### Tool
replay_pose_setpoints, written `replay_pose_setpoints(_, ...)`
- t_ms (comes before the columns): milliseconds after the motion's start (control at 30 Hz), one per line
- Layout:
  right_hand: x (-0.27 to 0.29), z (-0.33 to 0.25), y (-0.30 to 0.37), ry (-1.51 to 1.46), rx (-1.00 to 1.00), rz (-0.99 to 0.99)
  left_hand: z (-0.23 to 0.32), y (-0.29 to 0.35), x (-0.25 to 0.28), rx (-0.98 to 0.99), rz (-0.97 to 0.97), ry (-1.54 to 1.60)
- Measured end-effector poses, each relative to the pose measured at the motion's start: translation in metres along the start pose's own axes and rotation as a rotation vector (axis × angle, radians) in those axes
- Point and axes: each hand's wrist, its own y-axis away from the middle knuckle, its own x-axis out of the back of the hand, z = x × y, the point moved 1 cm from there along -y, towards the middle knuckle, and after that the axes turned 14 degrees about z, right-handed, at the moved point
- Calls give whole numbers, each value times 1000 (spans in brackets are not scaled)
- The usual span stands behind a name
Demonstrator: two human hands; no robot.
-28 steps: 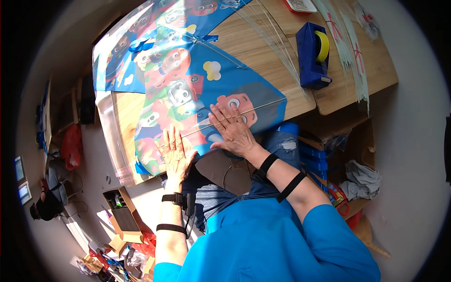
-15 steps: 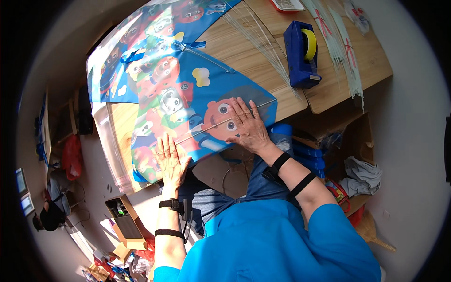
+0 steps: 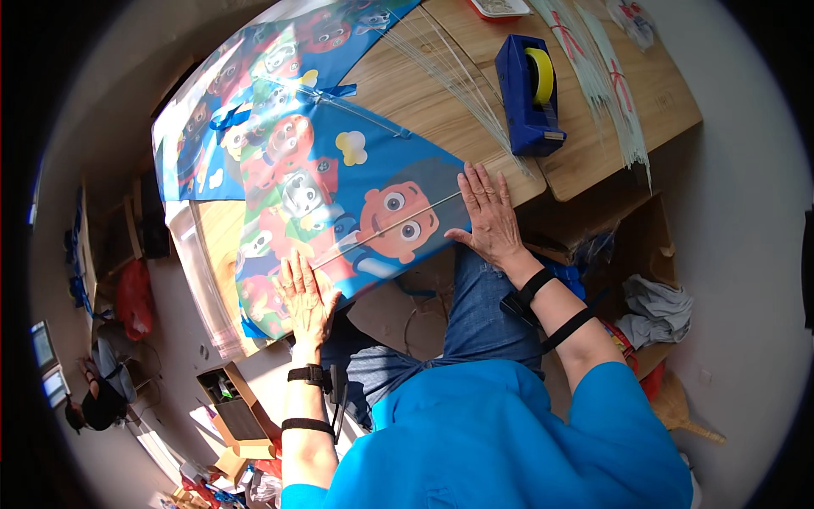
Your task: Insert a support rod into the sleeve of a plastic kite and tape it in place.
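A thin, wide blue sheet (image 3: 339, 191) printed with cartoon figures lies over the near and left part of the wooden counter (image 3: 670, 106), its near edge facing the person. A slim straight rod (image 3: 387, 231) runs slantwise across its near panel, rising from the left hand toward the right. The left hand (image 3: 307, 307) rests palm down on the sheet's near edge, fingertips by the rod's near end, its grip unclenched with the fingers stretched out. The right hand (image 3: 492, 227) lies over the sheet's right corner and hides the rod's other end; its grip is likewise spread, fingers straight and slightly apart, thumb at the sheet's edge. Far along the sheet, a blue ribbon (image 3: 231, 117) lies crumpled on the print. To the right of the sheet, loose thin rods (image 3: 490, 129) fan out over the wood, reaching close to a dark blue tape dispenser (image 3: 519, 102) with a yellow roll (image 3: 543, 76). Farther right lie pale bundles (image 3: 625, 110) bound with red ties, and near the far side sit a red-rimmed white tray (image 3: 502, 16) and a clear plastic bag (image 3: 636, 24).
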Motion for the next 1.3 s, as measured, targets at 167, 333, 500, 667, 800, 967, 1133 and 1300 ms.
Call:
replay_pose_setpoints(167,29,17,9,72,-116,155,6,-6,11,10,-7,25)
replay_pose_setpoints(333,55,-20,25,-522,-859,300,62,-91,72,-223,19,312)
replay_pose_setpoints(500,34,-30,19,-696,-1274,380,155,-192,57,-506,-203,532)
replay_pose_setpoints(667,42,-35,18,-825,-1528,244,197,-234,-16,-572,-173,248)
replay_pose_setpoints(800,49,-18,14,-823,-1525,251,221,-254,-21,-651,-274,163)
replay_pose_setpoints(967,19,3,24,-665,-1389,226,225,-263,-22,-685,-465,178)
replay_pose_setpoints(1133,32,20,16,-696,-1399,5,226,-269,-18,-565,-664,320)
replay_pose_setpoints(1300,24,29,23,-915,-1395,-232,235,-274,-27,-483,-914,323)
